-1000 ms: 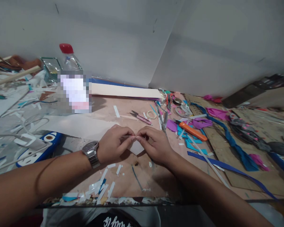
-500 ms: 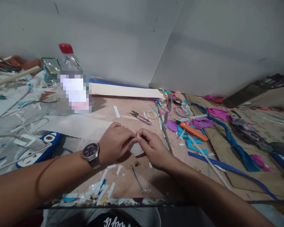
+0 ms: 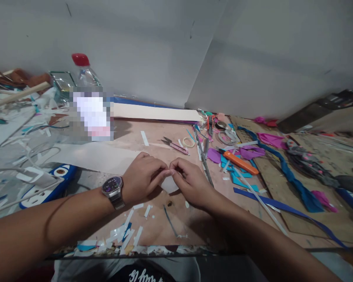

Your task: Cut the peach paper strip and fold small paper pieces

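A small piece of white paper (image 3: 170, 185) is pinched between my two hands over the middle of the table. My left hand (image 3: 144, 174), with a watch on its wrist, grips the upper left edge by thumb and forefinger. Right beside it, my right hand (image 3: 191, 182) pinches the same paper, and the two thumb tips meet. Most of the upper part of the piece is hidden by the fingers. Behind my left hand lies a long white paper strip (image 3: 106, 156). Beyond the hands are pink-handled thread snips (image 3: 175, 146) and a roll of tape (image 3: 189, 141).
An orange utility knife (image 3: 241, 162) lies among coloured paper scraps at the right. Further right, a blue ribbon (image 3: 285, 168) crosses a cardboard sheet (image 3: 282, 203). On the left stands a blue-and-white power strip (image 3: 50, 188) with cables. A red-capped bottle (image 3: 87, 74) is at the back.
Almost nothing differs. Both hands keep their pinch on the paper, with only a slight shift of the fingers.
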`<state>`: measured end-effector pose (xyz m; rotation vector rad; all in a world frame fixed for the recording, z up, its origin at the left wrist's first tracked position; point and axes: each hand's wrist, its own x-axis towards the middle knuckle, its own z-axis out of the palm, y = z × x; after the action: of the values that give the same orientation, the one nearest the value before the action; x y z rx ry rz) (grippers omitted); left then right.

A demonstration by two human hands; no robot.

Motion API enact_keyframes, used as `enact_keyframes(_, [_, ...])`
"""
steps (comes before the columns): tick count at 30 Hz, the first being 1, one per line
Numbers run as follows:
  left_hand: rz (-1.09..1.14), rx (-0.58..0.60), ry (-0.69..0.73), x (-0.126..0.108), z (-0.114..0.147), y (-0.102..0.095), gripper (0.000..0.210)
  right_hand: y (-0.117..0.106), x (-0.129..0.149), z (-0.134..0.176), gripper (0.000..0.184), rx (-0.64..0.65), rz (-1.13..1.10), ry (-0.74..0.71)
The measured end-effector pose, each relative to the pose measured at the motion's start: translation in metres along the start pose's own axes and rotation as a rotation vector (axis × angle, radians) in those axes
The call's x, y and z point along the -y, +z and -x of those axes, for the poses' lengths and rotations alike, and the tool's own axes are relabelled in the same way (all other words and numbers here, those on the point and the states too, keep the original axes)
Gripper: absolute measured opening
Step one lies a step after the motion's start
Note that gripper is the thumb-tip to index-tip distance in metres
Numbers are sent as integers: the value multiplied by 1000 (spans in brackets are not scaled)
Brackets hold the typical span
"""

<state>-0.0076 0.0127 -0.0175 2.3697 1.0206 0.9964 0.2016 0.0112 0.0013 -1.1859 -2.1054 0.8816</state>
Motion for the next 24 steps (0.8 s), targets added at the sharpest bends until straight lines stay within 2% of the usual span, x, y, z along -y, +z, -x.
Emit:
enact_keyframes(12, [5,10,5,-1,1,0,23,-2,-2,-1,10,-2,-9,-29])
enact_keyframes(17, [26,18,-2,-1,1,0,23,-2,-1,0,13,-2,9,-24])
enact_keyframes(24, [83,-28,-96,0,0,-1,23,-1,-3,-2,17,-12,-183,103])
